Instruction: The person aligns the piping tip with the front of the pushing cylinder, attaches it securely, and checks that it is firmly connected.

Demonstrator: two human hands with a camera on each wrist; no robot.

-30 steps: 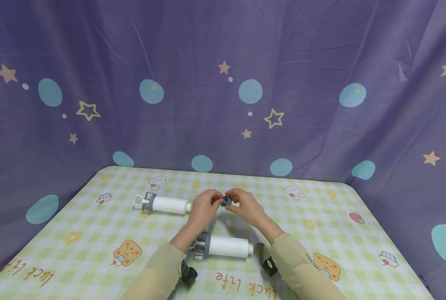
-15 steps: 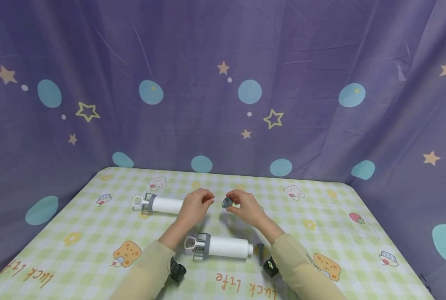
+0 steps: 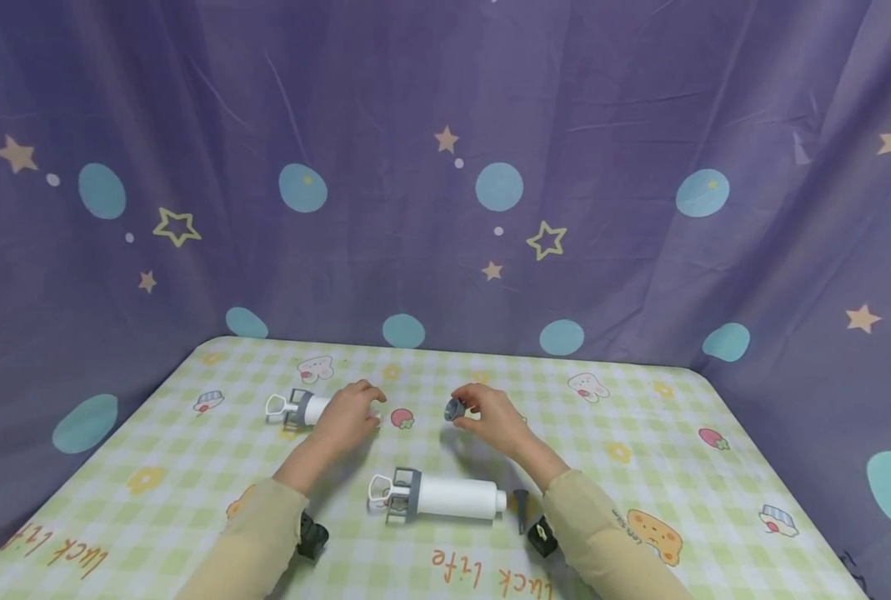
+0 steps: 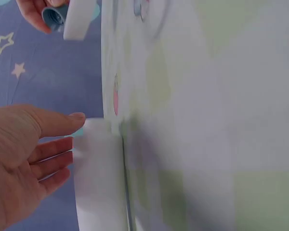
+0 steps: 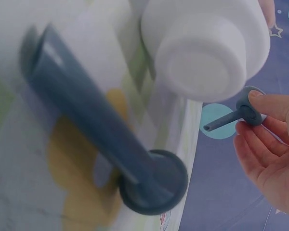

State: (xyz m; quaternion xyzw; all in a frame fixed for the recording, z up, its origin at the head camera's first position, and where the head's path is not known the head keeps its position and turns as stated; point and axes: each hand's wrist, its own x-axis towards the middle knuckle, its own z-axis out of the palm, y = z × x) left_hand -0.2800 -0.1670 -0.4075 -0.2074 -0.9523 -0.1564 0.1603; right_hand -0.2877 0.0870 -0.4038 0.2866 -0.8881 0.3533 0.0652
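Observation:
A white syringe (image 3: pixel 316 410) with a grey collar and a white ring handle lies at the back left, partly covered by my left hand (image 3: pixel 346 417). In the left wrist view, the thumb is right at the end of the white barrel (image 4: pixel 98 178), with the other fingers loosely extended beside it. My right hand (image 3: pixel 494 419) pinches a grey nozzle (image 3: pixel 454 409) between thumb and fingertips above the table. The right wrist view shows this nozzle's thin spout (image 5: pixel 224 120) pointing away from the palm.
Another white syringe (image 3: pixel 456 497) lies nearer the front, its ring handle to the left. A second grey nozzle (image 3: pixel 521 510) is by its right end, close to the black right wrist camera (image 3: pixel 543 537). A purple curtain (image 3: pixel 445 100) hangs behind the checked tablecloth (image 3: pixel 145 442).
My left hand has moved away from the nozzle, leftward to the back syringe, and its fingers have spread. The right hand stays nearly in place, still pinching the nozzle.

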